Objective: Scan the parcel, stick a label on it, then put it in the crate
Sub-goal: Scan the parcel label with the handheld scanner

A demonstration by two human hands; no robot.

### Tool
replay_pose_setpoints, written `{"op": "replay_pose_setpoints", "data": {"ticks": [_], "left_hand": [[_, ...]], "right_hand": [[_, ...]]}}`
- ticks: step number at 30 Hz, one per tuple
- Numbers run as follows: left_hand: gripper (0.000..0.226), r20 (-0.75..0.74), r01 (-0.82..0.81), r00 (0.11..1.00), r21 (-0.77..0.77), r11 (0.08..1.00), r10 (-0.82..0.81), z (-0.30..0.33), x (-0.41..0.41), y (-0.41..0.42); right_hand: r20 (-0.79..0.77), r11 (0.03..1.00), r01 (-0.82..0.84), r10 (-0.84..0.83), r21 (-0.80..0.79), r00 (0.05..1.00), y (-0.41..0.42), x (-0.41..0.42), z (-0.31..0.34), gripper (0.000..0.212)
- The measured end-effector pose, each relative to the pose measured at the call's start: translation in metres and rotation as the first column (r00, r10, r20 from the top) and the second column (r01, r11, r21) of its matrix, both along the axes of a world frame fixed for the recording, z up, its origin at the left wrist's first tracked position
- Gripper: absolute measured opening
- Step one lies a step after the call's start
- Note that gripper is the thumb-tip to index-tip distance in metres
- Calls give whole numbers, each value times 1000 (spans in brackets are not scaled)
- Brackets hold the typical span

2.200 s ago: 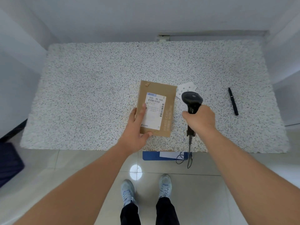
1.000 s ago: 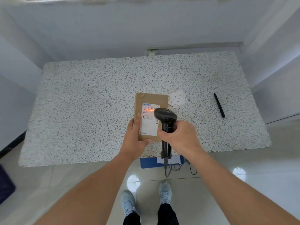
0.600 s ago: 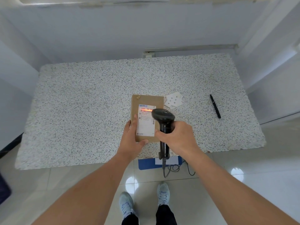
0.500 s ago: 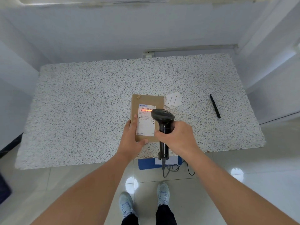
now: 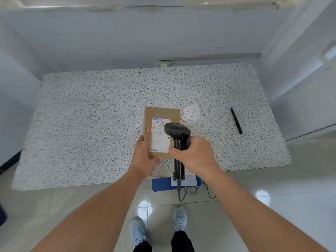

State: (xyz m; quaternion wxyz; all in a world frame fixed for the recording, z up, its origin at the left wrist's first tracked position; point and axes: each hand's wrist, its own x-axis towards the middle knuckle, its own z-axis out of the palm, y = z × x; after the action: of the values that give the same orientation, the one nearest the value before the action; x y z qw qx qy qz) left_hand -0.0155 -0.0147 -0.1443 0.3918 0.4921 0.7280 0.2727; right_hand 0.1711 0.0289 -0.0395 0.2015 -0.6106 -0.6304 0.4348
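Parcel: flat brown cardboard parcel (image 5: 161, 113) lying on the speckled white stone table (image 5: 91, 124), near its front edge and right of centre; a white printed shipping label (image 5: 160, 140) with a barcode covers most of its upper face.
Left hand: left hand (image 5: 145, 157) grips the near left corner of the parcel, fingers along the left edge and thumb pressed on the front edge, holding it flat on the table.
Right hand: right hand (image 5: 194, 153) is closed around the handle of the black handheld barcode scanner (image 5: 177, 131).
Scanner: its head hangs over the right part of the shipping label, hiding that portion; its cable (image 5: 192, 190) drops below the table edge to the floor.
Label sheets: small white sticker sheets (image 5: 190, 113) lie just beside the parcel's far right corner.
Pen: black pen (image 5: 236, 120) lies well apart, towards the table's right side.
Floor: blue flat object (image 5: 161, 184) with a white sheet on it shows below the table's front edge; whether it is the crate cannot be told.
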Motion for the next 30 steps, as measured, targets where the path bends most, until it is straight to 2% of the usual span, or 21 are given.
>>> {"op": "replay_pose_setpoints", "data": {"ticks": [30], "left_hand": [[117,10,-13,1000,-19,1000,13,3,0,1]], "right_hand": [[10,999,13,-13,-29,1000,-3,1,1,35]]}}
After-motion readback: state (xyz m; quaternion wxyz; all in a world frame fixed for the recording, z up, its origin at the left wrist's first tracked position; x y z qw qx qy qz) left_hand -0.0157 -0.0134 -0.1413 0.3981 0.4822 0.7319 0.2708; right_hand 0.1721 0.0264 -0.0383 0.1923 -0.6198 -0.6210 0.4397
